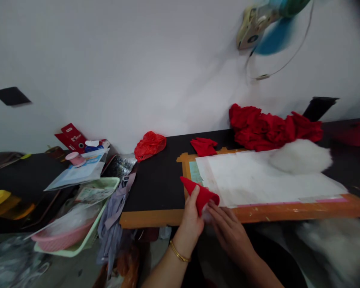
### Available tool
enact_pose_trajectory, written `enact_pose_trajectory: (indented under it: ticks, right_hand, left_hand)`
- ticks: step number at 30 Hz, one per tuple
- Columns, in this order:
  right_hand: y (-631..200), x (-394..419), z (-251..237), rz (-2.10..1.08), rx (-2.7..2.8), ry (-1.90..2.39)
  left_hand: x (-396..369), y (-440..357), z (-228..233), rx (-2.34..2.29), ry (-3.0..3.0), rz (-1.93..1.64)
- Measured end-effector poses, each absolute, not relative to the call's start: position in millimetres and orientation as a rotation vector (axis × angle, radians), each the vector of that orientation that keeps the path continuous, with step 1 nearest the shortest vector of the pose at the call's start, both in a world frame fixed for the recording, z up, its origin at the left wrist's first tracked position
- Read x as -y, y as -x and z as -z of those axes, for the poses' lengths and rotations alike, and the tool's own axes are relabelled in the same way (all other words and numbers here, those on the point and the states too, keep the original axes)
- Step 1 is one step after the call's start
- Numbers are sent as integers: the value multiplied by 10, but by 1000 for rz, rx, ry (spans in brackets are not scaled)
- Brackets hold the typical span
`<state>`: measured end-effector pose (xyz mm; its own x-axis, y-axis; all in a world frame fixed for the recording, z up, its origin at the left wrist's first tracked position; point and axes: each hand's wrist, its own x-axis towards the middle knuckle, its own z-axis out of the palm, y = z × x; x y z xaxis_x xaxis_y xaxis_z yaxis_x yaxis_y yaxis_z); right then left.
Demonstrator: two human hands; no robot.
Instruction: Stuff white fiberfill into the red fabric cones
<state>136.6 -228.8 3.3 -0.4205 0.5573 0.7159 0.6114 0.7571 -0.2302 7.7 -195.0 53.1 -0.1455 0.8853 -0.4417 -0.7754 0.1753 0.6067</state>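
My left hand grips a small red fabric cone at the front edge of the black worktable; a gold bangle is on that wrist. My right hand is at the cone's open end, its fingers pressing in a bit of white stuffing. A heap of white stuffing lies on a white sheet to the right. Behind it is a pile of red fabric pieces, and one more red piece lies apart.
A red plastic bag sits against the wall. To the left are a green tray, a pink basket, papers and a pink tape roll. A fan hangs top right. More white stuffing is at lower right.
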Motion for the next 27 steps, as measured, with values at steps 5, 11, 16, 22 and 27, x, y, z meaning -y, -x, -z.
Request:
enact_pose_trajectory:
  ticks: [5, 11, 16, 22, 27]
  right_hand:
    - [-1273, 2153, 148, 237, 2228, 902]
    - [-1267, 2213, 252, 306, 2173, 1101]
    - [-1336, 2240, 194, 0, 2224, 1005]
    - [-1236, 2116, 325, -5, 2230, 1008]
    - [-1316, 2253, 231, -177, 2098, 1152]
  left_hand:
    - [2104, -242, -472, -972, -270, -1415]
    - [2216, -336, -386, -936, -372, -1410]
    - [2191, -173, -439, -968, -342, -1294]
    - [2240, -215, -362, -1031, -344, -1316]
    - [2236, -265, -352, -1005, -272, -1410]
